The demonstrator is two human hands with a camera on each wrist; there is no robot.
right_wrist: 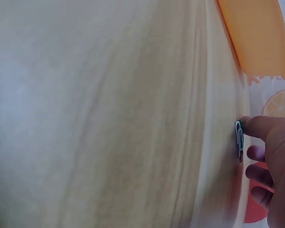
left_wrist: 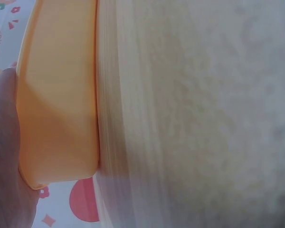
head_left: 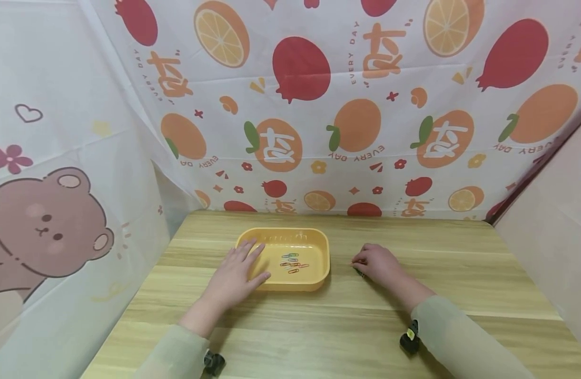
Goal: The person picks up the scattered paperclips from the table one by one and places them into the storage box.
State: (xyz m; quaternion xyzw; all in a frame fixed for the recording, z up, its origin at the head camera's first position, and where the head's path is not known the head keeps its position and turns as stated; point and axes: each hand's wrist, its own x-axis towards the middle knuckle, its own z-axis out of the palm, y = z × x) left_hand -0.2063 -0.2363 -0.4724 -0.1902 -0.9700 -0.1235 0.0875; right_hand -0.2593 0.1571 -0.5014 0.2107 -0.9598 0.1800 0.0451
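Note:
A yellow plastic tray sits mid-table and holds several coloured paper clips. My left hand lies flat on the tray's left rim, fingers straight and reaching inside, thumb along the front edge. From the left wrist, the tray's wall fills the view beside my palm. To the right of the tray, my right hand rests on the table with its fingers curled. Its index fingertip pinches a blue-green paper clip lying on the wood; the thumb is hidden. The tray's corner shows above.
The wooden table is enclosed by fruit-print cloth behind and a bear-print cloth on the left. A plain pale panel closes the right side. A dark bit shows under the right hand.

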